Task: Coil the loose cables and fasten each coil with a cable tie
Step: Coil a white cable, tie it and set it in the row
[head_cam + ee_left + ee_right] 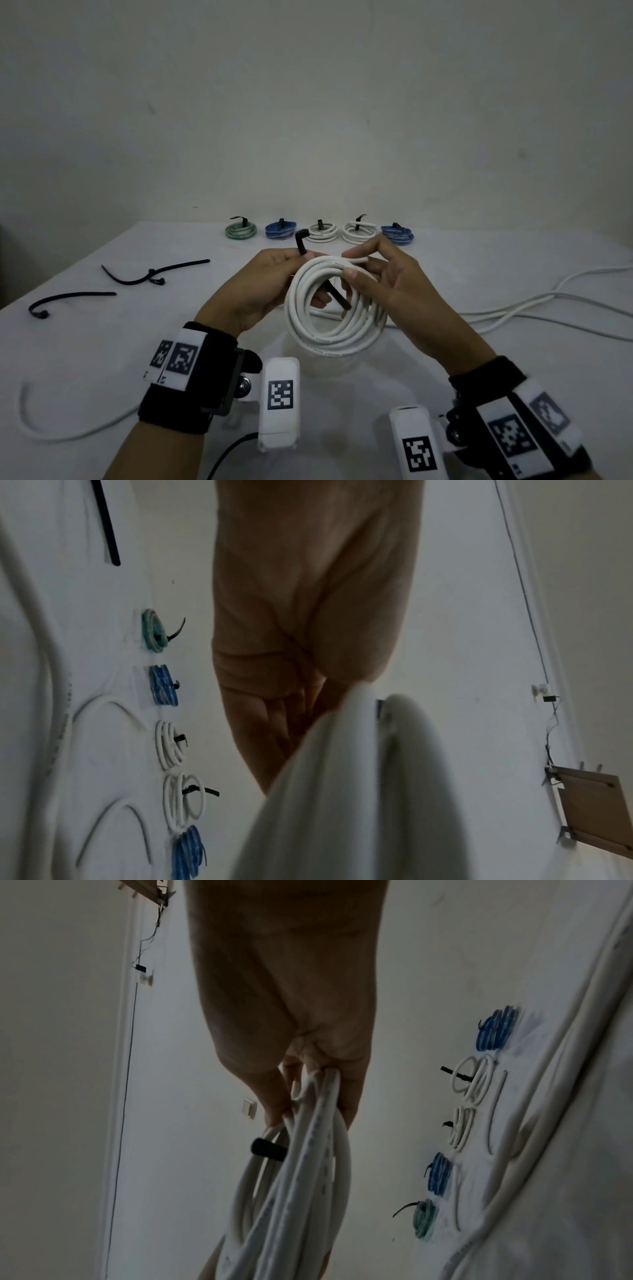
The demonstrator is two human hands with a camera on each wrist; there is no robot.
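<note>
Held upright above the table (102, 342): white coil (337, 305), left hand (263, 291) pinching coil and black tie (301, 244) at 10 o'clock, right hand (387, 284) gripping at 2, tie tail slanting toward 5.

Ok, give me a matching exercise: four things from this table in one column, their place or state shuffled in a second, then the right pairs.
Things:
1. big white coil
2. green coil
3. spare black ties
4. loose white cable

Place or state:
A. lying unused on the table's left side
B. trailing uncoiled off to the right
C. held up in both hands, a black tie threaded through it
D. left end of the far row, already tied

Pairs: 1-C, 2-D, 3-A, 4-B

The left hand pinches the black tie against the coil; the right hand grips the loops.
</note>
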